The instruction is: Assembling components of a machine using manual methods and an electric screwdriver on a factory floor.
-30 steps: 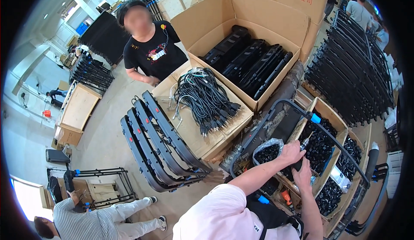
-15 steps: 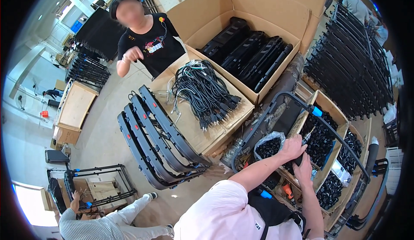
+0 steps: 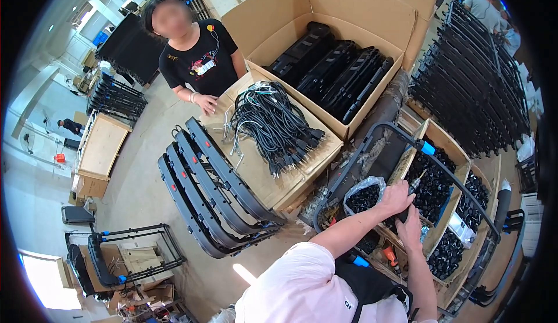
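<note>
Hands meet at the near wall of a cardboard tray. Left hand (image 3: 396, 197), arm entering from seven o'clock, is curled around a slim dark tool (image 3: 410, 190) whose tip points toward one o'clock over the tray of small black parts (image 3: 433, 190); the grip is closed on the tool's handle. Right hand (image 3: 411, 230) sits just below, at six o'clock from the left, fingers pressed against the tray's cardboard wall (image 3: 401, 169); whether it clasps anything cannot be told, since the palm faces away.

Directly at nine o'clock from the left hand, a clear plastic bag (image 3: 364, 193) holds more black parts. A black tubular frame (image 3: 381, 128) with a blue clip (image 3: 428, 147) arches over the tray from eleven to three o'clock. A second cardboard tray (image 3: 478, 190) of the same parts lies at three o'clock.

Further out, at ten o'clock, a bundle of black power cords (image 3: 273, 126) rests on a flat cardboard sheet (image 3: 258, 178). At nine o'clock of that sheet, black curved stands (image 3: 212, 192) are stacked side by side. At twelve o'clock, a large open cardboard box (image 3: 325, 3) contains black elongated units (image 3: 334, 70).

A co-worker in a black shirt (image 3: 197, 61) stands at eleven o'clock, one hand (image 3: 206, 103) touching the sheet's far corner. Stacked black frames (image 3: 471, 85) fill the two o'clock area
</note>
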Demonstrator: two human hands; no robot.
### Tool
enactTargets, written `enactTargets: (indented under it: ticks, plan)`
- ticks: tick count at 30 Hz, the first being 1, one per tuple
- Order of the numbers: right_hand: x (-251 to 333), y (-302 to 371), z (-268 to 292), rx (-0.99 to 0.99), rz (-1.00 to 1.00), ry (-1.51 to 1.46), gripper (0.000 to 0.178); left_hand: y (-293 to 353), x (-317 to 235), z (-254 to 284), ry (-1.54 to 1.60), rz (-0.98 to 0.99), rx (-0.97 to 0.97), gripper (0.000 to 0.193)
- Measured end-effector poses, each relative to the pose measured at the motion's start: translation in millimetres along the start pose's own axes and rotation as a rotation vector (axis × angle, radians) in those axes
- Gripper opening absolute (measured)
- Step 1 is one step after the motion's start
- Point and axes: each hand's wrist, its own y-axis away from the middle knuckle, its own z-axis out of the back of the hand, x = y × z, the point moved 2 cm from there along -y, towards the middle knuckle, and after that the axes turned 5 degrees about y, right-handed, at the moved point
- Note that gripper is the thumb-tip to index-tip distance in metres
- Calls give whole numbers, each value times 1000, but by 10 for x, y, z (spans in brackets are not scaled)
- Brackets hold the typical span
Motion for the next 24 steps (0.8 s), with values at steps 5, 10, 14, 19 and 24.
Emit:
enactTargets:
  ticks: [5,10,14,19,24]
  plan:
    - [19,1,9,10,-21,6,72,-2,4,-4,-1,-14,-12,51]
    - [26,-12,28,41,-76,54,71,3,-1,13,3,-18,-18,50]
    - [22,-8,31,69,-105,77,72,8,0,2,3,-37,-18,49]
    - [12,3,41,84,-112,63,74,1,3,-26,-19,-53,5,49]
    - [15,31,74,51,-116,98,80,-7,-12,11,-2,-30,46,51]
